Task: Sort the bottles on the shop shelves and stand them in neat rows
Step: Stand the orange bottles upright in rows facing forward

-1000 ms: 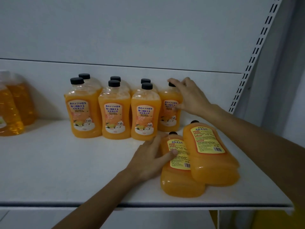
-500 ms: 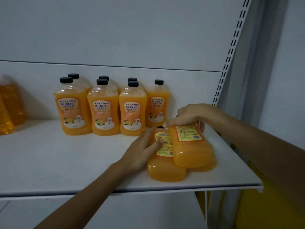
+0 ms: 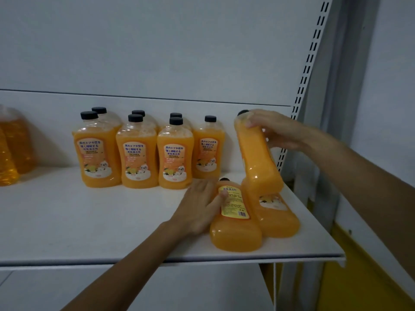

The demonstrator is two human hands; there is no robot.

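Note:
Several orange bottles with black caps point(image 3: 137, 153) stand in two rows at the back of the white shelf point(image 3: 89, 221). My right hand point(image 3: 276, 131) grips the neck end of another orange bottle point(image 3: 258, 158), tilted nearly upright with its base on a lying bottle point(image 3: 276, 212). A second lying bottle point(image 3: 235, 221), yellow label up, sits beside it. My left hand point(image 3: 197, 207) rests against this bottle's left side, thumb on the label.
Larger clear bottles of amber liquid point(image 3: 11, 149) stand at the far left of the shelf. A slotted shelf upright point(image 3: 307, 70) runs up the right side, close behind my right hand. The shelf's front edge point(image 3: 157, 261) lies near the lying bottles.
My right hand has lifted the top lying bottle by its neck end, swinging it up from flat to nearly upright. My left hand has stayed on the other lying bottle.

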